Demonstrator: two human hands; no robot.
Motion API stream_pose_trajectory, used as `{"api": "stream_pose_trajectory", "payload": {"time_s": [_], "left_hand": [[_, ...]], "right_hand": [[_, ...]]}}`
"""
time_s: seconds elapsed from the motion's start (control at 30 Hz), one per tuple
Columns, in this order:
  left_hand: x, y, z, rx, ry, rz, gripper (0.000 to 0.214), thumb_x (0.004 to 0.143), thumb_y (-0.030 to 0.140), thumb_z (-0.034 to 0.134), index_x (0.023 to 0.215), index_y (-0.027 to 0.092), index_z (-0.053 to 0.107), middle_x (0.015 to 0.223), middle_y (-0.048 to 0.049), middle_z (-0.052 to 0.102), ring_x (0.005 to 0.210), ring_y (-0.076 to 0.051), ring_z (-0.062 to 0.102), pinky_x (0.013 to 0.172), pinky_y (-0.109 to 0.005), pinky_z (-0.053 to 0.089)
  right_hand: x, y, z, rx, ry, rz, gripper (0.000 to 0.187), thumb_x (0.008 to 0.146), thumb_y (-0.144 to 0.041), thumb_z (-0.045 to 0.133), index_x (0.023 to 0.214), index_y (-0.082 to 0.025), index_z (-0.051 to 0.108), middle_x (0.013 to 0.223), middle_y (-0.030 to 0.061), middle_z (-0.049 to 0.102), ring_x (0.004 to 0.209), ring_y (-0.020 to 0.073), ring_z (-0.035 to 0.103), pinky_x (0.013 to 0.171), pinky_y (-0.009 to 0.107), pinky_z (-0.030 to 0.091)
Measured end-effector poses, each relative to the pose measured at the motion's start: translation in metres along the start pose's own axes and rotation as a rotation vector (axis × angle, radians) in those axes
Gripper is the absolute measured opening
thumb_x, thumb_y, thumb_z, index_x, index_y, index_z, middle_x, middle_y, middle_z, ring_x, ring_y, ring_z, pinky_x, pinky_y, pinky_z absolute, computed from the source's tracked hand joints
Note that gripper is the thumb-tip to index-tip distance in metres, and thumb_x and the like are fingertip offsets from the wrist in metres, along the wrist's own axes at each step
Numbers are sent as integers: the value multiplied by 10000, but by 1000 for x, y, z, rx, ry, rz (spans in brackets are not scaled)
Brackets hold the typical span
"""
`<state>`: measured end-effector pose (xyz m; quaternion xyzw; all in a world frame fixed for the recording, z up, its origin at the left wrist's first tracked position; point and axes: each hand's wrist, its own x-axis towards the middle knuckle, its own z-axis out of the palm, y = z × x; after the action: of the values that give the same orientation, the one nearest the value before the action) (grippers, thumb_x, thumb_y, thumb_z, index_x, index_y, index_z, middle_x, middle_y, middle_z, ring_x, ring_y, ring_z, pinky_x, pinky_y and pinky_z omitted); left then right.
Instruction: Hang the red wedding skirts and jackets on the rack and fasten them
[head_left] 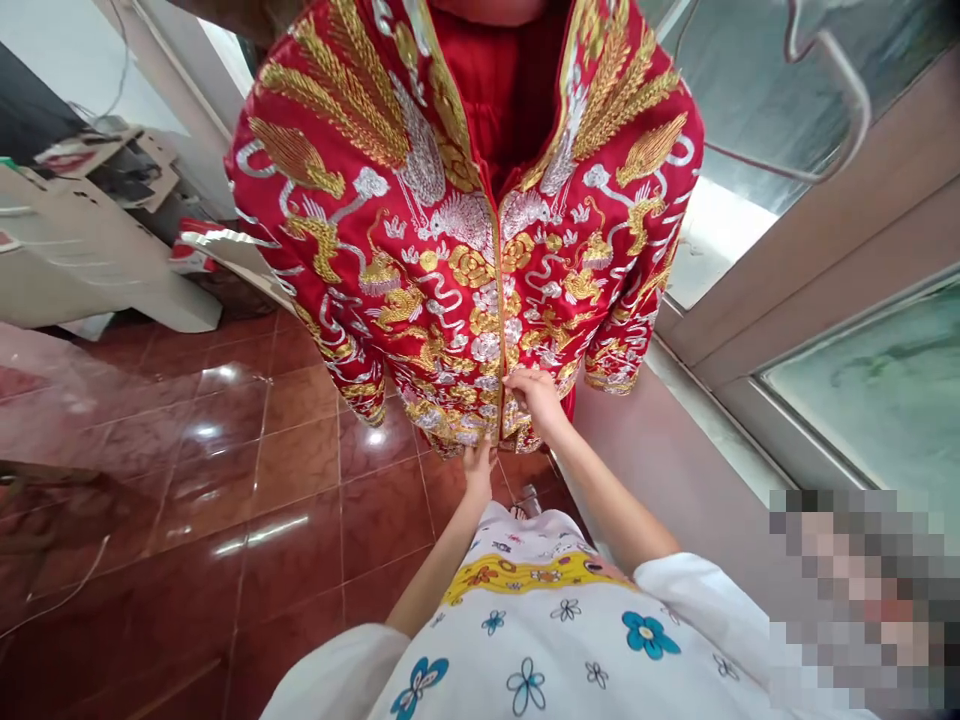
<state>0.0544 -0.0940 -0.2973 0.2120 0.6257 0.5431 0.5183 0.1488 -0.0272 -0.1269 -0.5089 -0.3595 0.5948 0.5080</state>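
Note:
A red jacket (450, 270) with gold and silver embroidery hangs upright in front of me, its two front edges meeting along the middle below an open neck. Red cloth shows inside the collar. At the bottom hem, my left hand (480, 462) grips the jacket by its front edge, fingers partly behind the cloth. My right hand (534, 395) is a little higher, pinching the front edge of the right-hand panel near the centre line. Both sleeves dangle at the sides. What the jacket hangs on is out of view at the top.
Close on the right stands a framed glass door or window (862, 350), with a curved white hanger-like rod (847, 90) above. A pale cabinet (112, 250) with clutter stands at the left. The floor is glossy red tile (300, 520). A wooden piece (45, 500) sits at the left edge.

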Motion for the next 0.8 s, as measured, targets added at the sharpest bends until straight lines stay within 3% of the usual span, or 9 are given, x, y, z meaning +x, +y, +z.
{"api": "stream_pose_trajectory", "payload": {"time_s": [0.07, 0.17, 0.27, 0.33, 0.47, 0.63, 0.7, 0.8], "left_hand": [[-8, 15, -4, 126, 28, 85, 299, 691, 427, 663, 794, 178, 533, 826, -61, 622, 877, -221, 606, 838, -382, 436], [-15, 54, 4, 351, 10, 302, 284, 621, 349, 733, 764, 190, 546, 882, -75, 621, 1029, -270, 537, 943, -407, 347], [-9, 102, 27, 855, -56, 657, 111, 766, 290, 583, 780, 180, 581, 893, -120, 639, 998, -285, 544, 932, -418, 313], [-2, 126, 42, 1077, -81, 797, 161, 830, 228, 456, 767, 175, 595, 844, -130, 653, 903, -271, 575, 885, -411, 324], [5, 138, 55, 1131, -96, 840, 245, 845, 195, 405, 729, 181, 620, 780, -116, 672, 801, -250, 598, 839, -388, 334], [-2, 131, 52, 1178, -19, 881, 373, 898, 339, 353, 762, 161, 650, 769, -138, 678, 761, -256, 606, 824, -395, 338], [-6, 142, 50, 1177, 9, 903, 368, 879, 392, 399, 718, 168, 643, 748, -130, 672, 763, -256, 606, 803, -381, 353], [-9, 175, 50, 1155, 80, 958, 280, 833, 397, 484, 758, 174, 635, 802, -126, 666, 831, -266, 598, 738, -347, 375]], "right_hand": [[-1, 8, 2, 6, 5, 5, 232, 548, -321, 633, 432, -185, 486, 324, -83, 271, 346, 52, 187, 401, 247, 90], [-5, 17, 4, 17, 14, -4, 218, 554, -337, 628, 458, -186, 502, 341, -81, 284, 353, 54, 191, 400, 247, 98], [-10, 18, 7, 27, 19, -29, 231, 559, -339, 627, 453, -182, 494, 366, -71, 320, 371, 52, 201, 405, 248, 108], [-13, 17, 9, 35, 25, -47, 250, 557, -347, 630, 439, -182, 484, 363, -71, 313, 375, 49, 190, 408, 248, 108], [-12, 3, 14, 73, 31, -69, 286, 563, -372, 623, 420, -194, 451, 331, -75, 273, 351, 55, 182, 398, 249, 106], [-6, -52, 25, 137, 15, -222, 219, 599, -326, 630, 481, -177, 523, 372, -75, 312, 368, 50, 194, 400, 242, 122], [-7, -69, 30, 153, -9, -283, 202, 606, -302, 639, 487, -169, 545, 373, -73, 322, 372, 48, 202, 402, 242, 119], [-9, -74, 37, 143, -22, -290, 213, 601, -292, 634, 462, -170, 529, 368, -67, 336, 369, 50, 223, 401, 246, 126]]}}
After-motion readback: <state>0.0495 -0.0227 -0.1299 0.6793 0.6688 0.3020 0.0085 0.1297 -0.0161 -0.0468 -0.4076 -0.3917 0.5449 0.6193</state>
